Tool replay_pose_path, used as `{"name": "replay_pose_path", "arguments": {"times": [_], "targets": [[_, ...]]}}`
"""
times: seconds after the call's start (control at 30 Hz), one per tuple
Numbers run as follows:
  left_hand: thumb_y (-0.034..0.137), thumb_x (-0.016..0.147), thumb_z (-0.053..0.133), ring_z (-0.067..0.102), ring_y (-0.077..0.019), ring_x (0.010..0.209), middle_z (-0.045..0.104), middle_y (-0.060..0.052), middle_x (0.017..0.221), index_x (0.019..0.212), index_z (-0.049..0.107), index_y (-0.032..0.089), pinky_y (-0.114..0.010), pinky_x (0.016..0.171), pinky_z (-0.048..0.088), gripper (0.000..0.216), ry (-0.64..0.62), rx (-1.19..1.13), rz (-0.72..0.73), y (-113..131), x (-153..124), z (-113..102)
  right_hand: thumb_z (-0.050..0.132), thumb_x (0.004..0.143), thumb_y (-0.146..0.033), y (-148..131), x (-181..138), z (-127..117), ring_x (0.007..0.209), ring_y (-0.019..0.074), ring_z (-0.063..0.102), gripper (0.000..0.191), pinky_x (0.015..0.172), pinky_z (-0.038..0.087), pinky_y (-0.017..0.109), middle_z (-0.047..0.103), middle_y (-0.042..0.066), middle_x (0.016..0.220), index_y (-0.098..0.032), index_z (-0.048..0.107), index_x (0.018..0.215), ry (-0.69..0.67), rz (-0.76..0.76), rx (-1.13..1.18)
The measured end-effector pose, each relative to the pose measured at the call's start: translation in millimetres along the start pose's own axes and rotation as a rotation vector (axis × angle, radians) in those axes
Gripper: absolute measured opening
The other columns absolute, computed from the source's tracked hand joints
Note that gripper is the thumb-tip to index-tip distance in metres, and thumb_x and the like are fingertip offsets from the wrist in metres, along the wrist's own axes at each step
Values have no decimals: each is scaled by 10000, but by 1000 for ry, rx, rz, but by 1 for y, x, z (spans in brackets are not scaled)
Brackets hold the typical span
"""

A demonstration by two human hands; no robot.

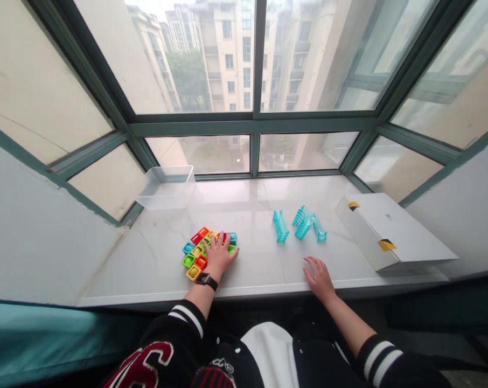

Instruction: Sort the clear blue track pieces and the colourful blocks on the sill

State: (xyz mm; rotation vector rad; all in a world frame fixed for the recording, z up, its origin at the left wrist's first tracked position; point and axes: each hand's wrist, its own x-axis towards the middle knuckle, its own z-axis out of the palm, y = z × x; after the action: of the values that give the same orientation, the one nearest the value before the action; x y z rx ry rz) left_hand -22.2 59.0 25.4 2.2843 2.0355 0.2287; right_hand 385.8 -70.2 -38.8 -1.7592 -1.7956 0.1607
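My left hand (218,254) lies flat with fingers spread on a cluster of small coloured plastic blocks (195,253), red, orange, yellow, green and blue, on the white marble sill (256,215). A black watch sits on that wrist. My right hand (318,277) rests palm down, fingers loosely apart, on the bare sill near its front edge and holds nothing. Beyond it lie three translucent turquoise ribbed pieces (299,223), apart from both hands.
A clear plastic tub (167,187) stands at the back left of the sill. A white flat box (389,231) with yellow corner marks lies at the right. Green-framed windows close off the back and sides.
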Motion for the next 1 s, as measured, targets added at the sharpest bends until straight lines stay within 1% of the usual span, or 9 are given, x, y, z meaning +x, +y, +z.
{"name": "replay_pose_path", "arguments": {"times": [0.1, 0.2, 0.43, 0.6, 0.7, 0.77, 0.83, 0.93, 1.0], "targets": [[655, 961, 519, 189, -497, 1570, 348, -89, 1726, 1578, 493, 326, -788, 1214, 22, 700, -4, -8, -34, -15, -2, -1, 482, 1009, -386, 1, -6, 5, 1234, 331, 603, 385, 1095, 468, 513, 673, 161, 1307, -209, 660, 1302, 11, -25, -120], [638, 968, 516, 230, -478, 1556, 355, -84, 1722, 1560, 510, 325, -762, 1224, 75, 669, 3, 3, -43, -32, -7, -4, 491, 1006, -381, -2, -8, 9, 1229, 324, 603, 374, 1084, 457, 486, 676, 150, 1316, -221, 664, 1296, 15, -32, -185], [600, 979, 511, 267, -428, 1556, 374, -88, 1708, 1516, 545, 320, -691, 1249, 126, 607, 16, 66, -55, -74, -19, -13, 504, 1002, -360, 1, -8, 12, 1219, 308, 608, 352, 1070, 456, 458, 683, 137, 1317, -219, 666, 1280, 24, -39, -199], [593, 984, 507, 266, -417, 1562, 379, -92, 1705, 1504, 551, 295, -679, 1254, 145, 601, 23, 100, -44, -103, -22, -15, 512, 1000, -349, -1, -7, 11, 1211, 303, 613, 340, 1062, 464, 456, 686, 139, 1303, -205, 663, 1269, 25, -49, -199], [581, 982, 517, 263, -430, 1564, 387, -94, 1700, 1500, 550, 287, -702, 1252, 139, 597, 20, 90, -40, -112, -21, -15, 517, 993, -338, -3, -7, 11, 1204, 307, 617, 334, 1057, 476, 469, 689, 138, 1296, -210, 662, 1265, 37, -48, -189], [563, 966, 553, 258, -446, 1566, 395, -127, 1687, 1477, 569, 251, -712, 1257, 133, 599, 50, 69, -50, -109, -21, -16, 527, 987, -344, -3, -8, 10, 1190, 314, 625, 333, 1042, 495, 486, 694, 138, 1282, -215, 663, 1263, 58, -34, -168], [536, 957, 577, 252, -436, 1576, 407, -163, 1668, 1446, 588, 209, -676, 1282, 143, 588, 128, 13, -29, -97, -25, -16, 519, 991, -339, -7, -5, 7, 1149, 315, 642, 326, 1019, 522, 502, 706, 137, 1234, -217, 664, 1257, 98, -38, -112], [474, 994, 535, 312, -359, 1572, 471, -165, 1617, 1438, 579, 187, -560, 1306, 233, 530, 233, -155, 122, -61, -40, -8, 482, 1005, -297, -27, 17, -4, 1135, 314, 650, 337, 1037, 535, 529, 707, 133, 1187, -220, 654, 1284, 157, -119, 19], [431, 1014, 511, 371, -316, 1552, 515, -148, 1586, 1451, 564, 198, -516, 1293, 296, 498, 192, -271, 252, -31, -54, 4, 496, 999, -293, -52, 46, -13, 1217, 332, 617, 388, 1088, 506, 561, 679, 146, 1264, -216, 623, 1357, 146, -155, 60]]}}
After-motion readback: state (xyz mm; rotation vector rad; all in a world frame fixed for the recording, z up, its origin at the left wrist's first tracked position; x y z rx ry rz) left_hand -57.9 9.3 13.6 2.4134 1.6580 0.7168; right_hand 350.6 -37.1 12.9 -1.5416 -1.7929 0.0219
